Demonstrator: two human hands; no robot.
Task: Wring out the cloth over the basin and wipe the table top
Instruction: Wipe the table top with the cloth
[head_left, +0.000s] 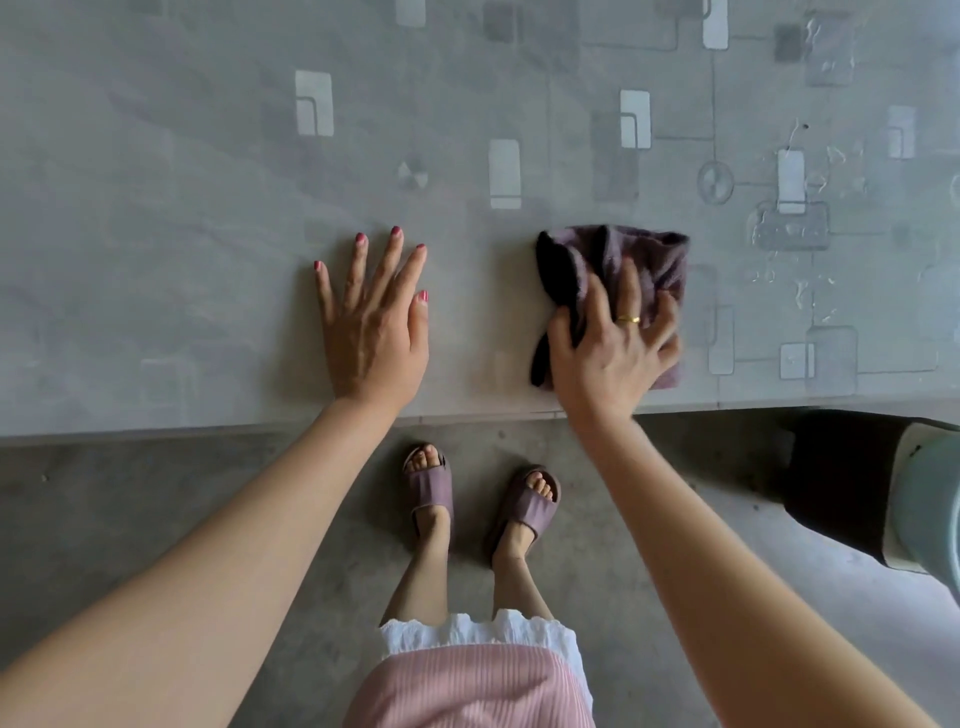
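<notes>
- Pressing down with fingers spread, the right hand (613, 338) pins a folded, dark purple terry cloth (644, 270) near the front edge of the grey patterned table (208, 182).
- The left hand (374, 317) lies flat and empty, well to the cloth's left.
- The cloth's long axis runs away from the person; water beads glisten just beyond to the right.

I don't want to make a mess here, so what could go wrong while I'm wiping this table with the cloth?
1. The cloth sits bunched under your right hand, so it may smear rather than lift the water streaks further right.
2. You are wiping close to the near edge of the table; a stroke toward you could push drips onto the floor by your slippers.
3. Your left hand lies flat on the table and could slide if that part gets wet.
</notes>
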